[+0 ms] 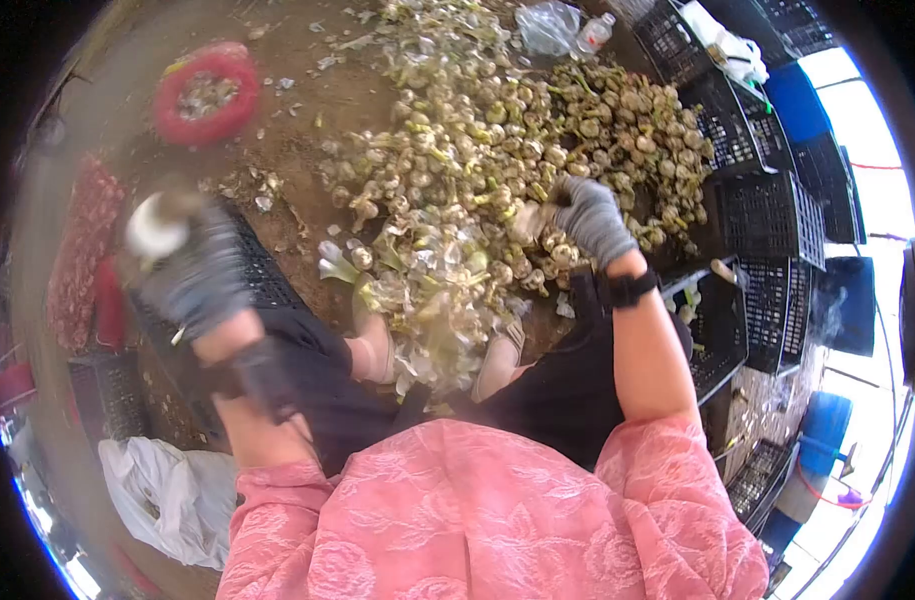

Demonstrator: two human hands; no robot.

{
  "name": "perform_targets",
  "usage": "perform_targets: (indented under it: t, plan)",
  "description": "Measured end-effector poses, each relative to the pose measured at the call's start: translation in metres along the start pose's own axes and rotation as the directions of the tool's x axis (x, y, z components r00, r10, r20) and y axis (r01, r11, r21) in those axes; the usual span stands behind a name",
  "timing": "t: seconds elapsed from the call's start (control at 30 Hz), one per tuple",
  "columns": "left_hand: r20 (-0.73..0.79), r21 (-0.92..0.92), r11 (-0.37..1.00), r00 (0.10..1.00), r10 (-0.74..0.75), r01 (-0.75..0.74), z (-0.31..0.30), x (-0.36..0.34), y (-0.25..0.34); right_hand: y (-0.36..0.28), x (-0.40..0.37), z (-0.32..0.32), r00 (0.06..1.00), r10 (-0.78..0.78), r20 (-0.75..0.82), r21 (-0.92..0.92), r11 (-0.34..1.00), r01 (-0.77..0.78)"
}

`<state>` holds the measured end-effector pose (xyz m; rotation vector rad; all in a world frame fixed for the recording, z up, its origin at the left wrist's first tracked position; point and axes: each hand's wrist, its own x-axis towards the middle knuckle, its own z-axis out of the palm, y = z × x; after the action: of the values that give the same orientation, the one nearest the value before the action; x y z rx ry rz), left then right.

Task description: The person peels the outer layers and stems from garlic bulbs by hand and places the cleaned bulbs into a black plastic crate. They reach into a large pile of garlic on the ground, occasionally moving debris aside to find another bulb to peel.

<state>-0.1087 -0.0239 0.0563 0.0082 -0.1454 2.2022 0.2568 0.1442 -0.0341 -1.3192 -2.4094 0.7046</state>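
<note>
A pale, peeled-looking garlic bulb (157,226) shows at the fingertips of my left hand (192,285), which wears a grey glove and is smeared by motion. That hand is raised over a black crate (262,262) beside my left leg. My gloved right hand (594,222) is over the heap of garlic bulbs (477,150), its fingers closed round a blurred garlic bulb (530,222). Loose garlic skins (442,320) lie piled between my feet. Part of each bulb is hidden by the fingers.
Black crates (772,215) are stacked along the right. A red mesh bag (239,100) holding garlic bits stands at upper left, with a filled mesh sack (80,255) below. A plastic bottle (595,33) lies at the back, a white sack (172,495) at lower left.
</note>
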Motion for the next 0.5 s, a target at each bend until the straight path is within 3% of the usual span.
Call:
perform_targets:
  t: [0.03,0.07,0.1,0.17,0.2,0.23,0.27,0.3,0.33,0.37,0.4,0.47,0.5]
  plan:
    - [-0.092,-0.016,0.988,0.984,0.151,-0.153,0.011,0.001,0.021,0.026,0.010,0.004,0.970,0.237,0.053,0.122,0.963,-0.242]
    - [-0.087,0.200,0.879,0.886,0.456,-0.433,0.005,0.011,0.051,0.050,0.023,0.011,0.959,0.283,0.020,0.130,0.950,-0.284]
    - [-0.254,0.161,0.863,0.825,0.504,-0.478,0.020,0.001,0.037,0.086,0.032,0.026,0.922,0.385,0.048,0.291,0.877,-0.382]
    - [-0.280,0.113,0.929,0.886,0.371,-0.353,0.019,-0.001,0.041,0.110,0.039,0.035,0.857,0.513,0.043,-0.032,0.859,-0.512]
    - [-0.285,0.117,0.929,0.884,0.371,-0.352,0.010,0.002,0.041,0.148,0.041,0.061,0.856,0.439,0.274,-0.587,0.781,-0.213]
    - [-0.147,0.120,0.989,0.984,0.103,-0.086,-0.005,0.007,0.041,0.179,0.042,0.085,0.738,0.468,0.487,-0.848,0.457,0.269]
    - [-0.014,0.161,0.970,0.983,-0.182,0.182,-0.015,0.012,0.042,0.167,0.041,0.096,0.691,0.574,0.439,-0.784,0.620,-0.018]
    - [-0.026,0.220,0.957,0.981,-0.190,0.191,-0.018,0.005,0.018,0.148,0.034,0.110,0.609,0.673,0.420,-0.649,0.692,-0.317]
    - [-0.088,0.235,0.939,0.968,-0.236,0.251,-0.021,0.001,-0.001,0.140,0.028,0.121,0.543,0.734,0.408,-0.597,0.664,-0.450]
    - [-0.194,0.155,0.927,0.930,-0.311,0.342,-0.023,-0.002,-0.020,0.150,0.025,0.144,0.544,0.715,0.440,-0.613,0.681,-0.399]
    - [-0.380,0.234,0.910,0.894,-0.238,0.342,-0.022,-0.007,-0.039,0.156,0.026,0.161,0.549,0.703,0.451,-0.615,0.691,-0.380]
    - [-0.511,0.594,0.680,0.854,-0.093,0.430,-0.036,-0.018,-0.069,0.165,0.031,0.192,0.381,0.813,0.440,-0.226,0.510,-0.830]
    - [-0.475,0.648,0.605,0.866,-0.155,0.463,-0.051,-0.023,-0.074,0.168,0.035,0.203,0.283,0.836,0.470,-0.003,0.322,-0.947]
